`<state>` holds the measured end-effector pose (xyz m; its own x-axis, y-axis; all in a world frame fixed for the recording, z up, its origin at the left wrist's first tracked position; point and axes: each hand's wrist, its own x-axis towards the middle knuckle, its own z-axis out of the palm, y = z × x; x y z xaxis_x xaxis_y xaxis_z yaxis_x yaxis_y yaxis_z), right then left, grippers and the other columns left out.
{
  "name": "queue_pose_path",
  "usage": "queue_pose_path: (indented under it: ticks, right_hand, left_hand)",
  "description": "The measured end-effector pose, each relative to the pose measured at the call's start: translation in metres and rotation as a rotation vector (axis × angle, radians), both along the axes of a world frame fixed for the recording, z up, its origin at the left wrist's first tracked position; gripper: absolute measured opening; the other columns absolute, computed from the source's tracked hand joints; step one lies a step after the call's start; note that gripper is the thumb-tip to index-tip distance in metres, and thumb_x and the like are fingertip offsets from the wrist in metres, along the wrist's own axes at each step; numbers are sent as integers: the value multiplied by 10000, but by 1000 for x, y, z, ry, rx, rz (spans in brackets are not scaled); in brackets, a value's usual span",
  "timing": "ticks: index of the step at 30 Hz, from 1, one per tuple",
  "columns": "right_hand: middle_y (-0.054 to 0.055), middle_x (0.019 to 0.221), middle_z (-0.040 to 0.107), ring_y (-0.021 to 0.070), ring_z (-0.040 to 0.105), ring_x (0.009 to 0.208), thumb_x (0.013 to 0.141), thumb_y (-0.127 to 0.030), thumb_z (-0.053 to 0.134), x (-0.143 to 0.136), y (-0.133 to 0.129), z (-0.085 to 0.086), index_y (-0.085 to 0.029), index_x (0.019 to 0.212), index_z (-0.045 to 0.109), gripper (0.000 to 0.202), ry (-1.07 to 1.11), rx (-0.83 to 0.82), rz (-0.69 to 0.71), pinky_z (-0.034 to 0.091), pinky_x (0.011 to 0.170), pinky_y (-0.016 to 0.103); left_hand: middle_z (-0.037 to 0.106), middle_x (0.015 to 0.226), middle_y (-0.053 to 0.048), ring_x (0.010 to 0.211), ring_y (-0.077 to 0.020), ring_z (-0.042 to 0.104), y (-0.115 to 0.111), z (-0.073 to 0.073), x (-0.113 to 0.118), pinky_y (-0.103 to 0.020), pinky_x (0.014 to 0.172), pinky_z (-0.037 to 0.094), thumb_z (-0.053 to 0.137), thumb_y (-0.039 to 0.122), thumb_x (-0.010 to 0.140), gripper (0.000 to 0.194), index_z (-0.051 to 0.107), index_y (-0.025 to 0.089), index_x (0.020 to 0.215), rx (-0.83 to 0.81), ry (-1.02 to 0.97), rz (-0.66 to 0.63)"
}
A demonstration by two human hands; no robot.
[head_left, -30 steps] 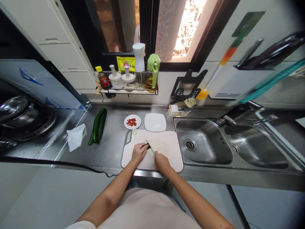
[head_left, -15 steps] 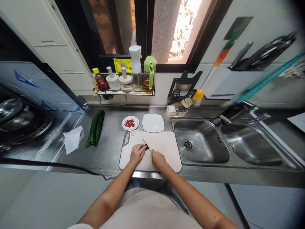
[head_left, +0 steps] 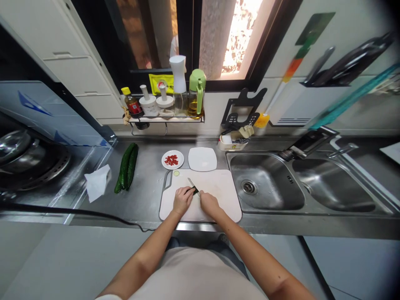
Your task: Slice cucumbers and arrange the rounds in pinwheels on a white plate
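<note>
My left hand (head_left: 183,199) is closed on a short dark-green piece of cucumber (head_left: 195,190) and presses it against the white cutting board (head_left: 223,183). My right hand (head_left: 208,203) is wrapped round the handle of a knife (head_left: 191,181); its narrow blade crosses at the end of the piece. Most of the cucumber piece is hidden under the left fingers. A pale round cucumber slice (head_left: 176,173) lies at the board's upper left. Two whole cucumbers (head_left: 126,168) rest side by side on the steel counter to the left.
Behind the board stand a small plate (head_left: 163,160) of chopped red bits and a white square plate (head_left: 202,159). A double sink (head_left: 265,183) lies to the right. A crumpled paper (head_left: 97,183) and black cable (head_left: 93,217) are at left. Bottles fill the wall rack (head_left: 168,120).
The camera view has shifted slightly. The knife blade has moved a little against the cucumber piece, and more of the piece's dark skin shows beside my left fingers.
</note>
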<state>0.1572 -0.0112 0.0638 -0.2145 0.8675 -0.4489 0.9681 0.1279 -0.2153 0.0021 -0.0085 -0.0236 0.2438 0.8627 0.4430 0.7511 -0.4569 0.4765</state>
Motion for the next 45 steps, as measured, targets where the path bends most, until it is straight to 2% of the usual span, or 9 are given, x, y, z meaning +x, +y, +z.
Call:
queue_pose_path:
  ticks: [11, 18, 24, 29, 33, 38, 41, 45]
  right_hand:
    - [163, 990, 668, 212, 638, 978, 839, -31, 352, 2, -12, 2, -113, 1151, 478, 347, -22, -15, -17, 450, 771, 294]
    - [163, 975, 669, 216, 647, 937, 861, -55, 340, 12, -22, -3, -124, 1121, 488, 307, -31, -26, -41, 440, 735, 292]
    - [156, 989, 655, 216, 626, 930, 878, -130, 374, 21, -18, 1, -127, 1103, 514, 265, 39, -29, -80, 406, 720, 278]
    - [131, 983, 652, 206, 621, 909, 890, -173, 363, 34, -18, 7, -142, 1128, 519, 287, 64, 12, -103, 384, 706, 263]
    - [108, 991, 638, 208, 616, 918, 911, -188, 341, 43, -19, 12, -183, 1196, 508, 330, -7, 66, -79, 382, 711, 267]
    - [82, 1097, 561, 170, 613, 852, 933, -190, 309, 48, -21, 15, -295, 1322, 427, 420, -106, 187, -33, 378, 699, 260]
    - [83, 1101, 537, 158, 596, 839, 932, -181, 308, 48, -22, 15, -299, 1329, 427, 430, -152, 268, -9, 368, 700, 260]
    - [85, 1096, 528, 163, 570, 837, 937, -189, 306, 48, -23, 16, -298, 1323, 437, 422, -176, 321, 8, 359, 705, 275]
  left_hand:
    - [629, 1039, -65, 950, -180, 548, 0, 2, 0, -354, 846, 419, 480, 247, 901, 269, 649, 264, 1110, -34, 20, 13]
    - [635, 1039, -60, 956, -177, 558, -1, 4, 0, -361, 868, 409, 476, 260, 906, 262, 647, 263, 1104, -38, 21, 13]
    - [639, 1026, -65, 957, -170, 574, 0, 12, 0, -340, 857, 433, 444, 293, 925, 273, 616, 230, 1128, -66, 12, 14]
    - [620, 1110, -73, 1018, -197, 566, -2, 20, -4, -365, 890, 437, 507, 376, 892, 348, 557, 238, 1207, -100, 30, 8]
    - [616, 1120, -82, 1042, -219, 562, -4, 19, -6, -390, 912, 441, 532, 386, 873, 372, 552, 238, 1214, -111, -37, 70]
    - [607, 1126, -90, 1040, -204, 571, 1, 19, -11, -362, 895, 465, 429, 355, 918, 359, 532, 215, 1232, -133, -278, 283]
    - [600, 1136, -89, 988, -182, 588, 7, 27, -12, -326, 862, 478, 408, 353, 927, 350, 533, 211, 1222, -163, -379, 326]
    - [604, 1111, -82, 1027, -194, 567, 14, 47, -8, -337, 887, 465, 449, 357, 909, 313, 580, 221, 1158, -159, -380, 246]
